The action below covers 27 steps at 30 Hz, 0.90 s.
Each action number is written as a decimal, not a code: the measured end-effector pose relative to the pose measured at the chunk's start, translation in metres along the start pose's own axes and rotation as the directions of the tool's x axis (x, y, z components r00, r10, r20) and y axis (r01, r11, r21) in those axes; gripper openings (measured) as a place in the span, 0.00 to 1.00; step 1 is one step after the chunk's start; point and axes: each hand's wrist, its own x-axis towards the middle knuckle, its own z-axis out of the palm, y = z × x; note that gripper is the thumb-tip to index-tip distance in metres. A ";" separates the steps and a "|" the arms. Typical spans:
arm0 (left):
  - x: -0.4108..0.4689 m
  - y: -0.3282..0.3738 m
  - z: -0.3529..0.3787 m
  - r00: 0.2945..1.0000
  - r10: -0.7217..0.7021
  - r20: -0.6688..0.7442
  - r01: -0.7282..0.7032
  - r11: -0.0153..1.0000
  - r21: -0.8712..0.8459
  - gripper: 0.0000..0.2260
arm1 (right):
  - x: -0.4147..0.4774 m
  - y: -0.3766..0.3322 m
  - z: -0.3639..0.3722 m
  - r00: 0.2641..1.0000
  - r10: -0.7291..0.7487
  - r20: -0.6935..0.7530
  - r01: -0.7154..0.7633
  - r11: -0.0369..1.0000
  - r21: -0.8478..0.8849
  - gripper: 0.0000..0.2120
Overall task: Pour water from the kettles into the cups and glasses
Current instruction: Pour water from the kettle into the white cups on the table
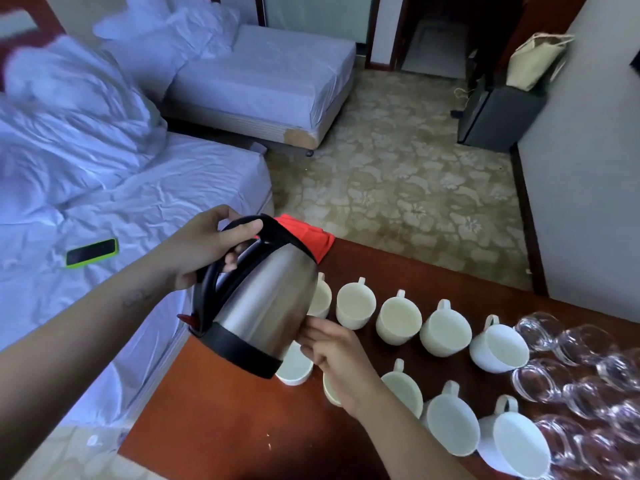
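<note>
Now, left hand [204,244]: grips the black loop handle of the brushed-steel kettle [263,299], fingers curled round it.
kettle: hangs tilted just right of that hand, top end leaning over the far cups.
right hand [332,351]: fingers straight and together, touching the kettle's lower side.
white handled ceramic cups [398,320]: two rows beyond and right of the right hand, on the reddish-brown wooden table [214,410].
clear rounded glasses [568,372]: farther right.

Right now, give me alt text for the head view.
The left hand grips the handle of a tilted steel kettle while the right hand touches its side, above two rows of white cups on a wooden table, with glasses to the right.
</note>
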 end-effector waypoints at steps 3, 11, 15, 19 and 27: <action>0.005 0.007 0.002 1.000 -0.012 0.015 0.012 1.000 0.023 0.11 | 0.001 -0.005 -0.006 1.000 -0.003 0.026 0.003 1.000 0.007 0.31; 0.011 0.007 0.003 0.999 -0.027 0.029 0.027 1.000 0.001 0.09 | 0.003 -0.011 -0.011 1.000 0.002 -0.004 -0.002 1.000 0.020 0.30; 0.007 -0.005 -0.005 0.998 0.025 0.057 -0.023 0.999 -0.033 0.10 | 0.003 -0.008 -0.011 0.999 0.022 -0.024 -0.023 0.999 -0.030 0.32; -0.004 -0.027 -0.026 0.993 0.099 0.068 -0.093 0.992 -0.090 0.24 | -0.004 -0.006 -0.013 0.999 -0.005 -0.038 0.000 0.991 -0.132 0.28; -0.042 -0.065 -0.062 0.981 0.195 0.022 -0.183 0.948 -0.261 0.11 | -0.023 0.008 0.002 0.997 -0.070 -0.017 0.063 0.958 -0.279 0.23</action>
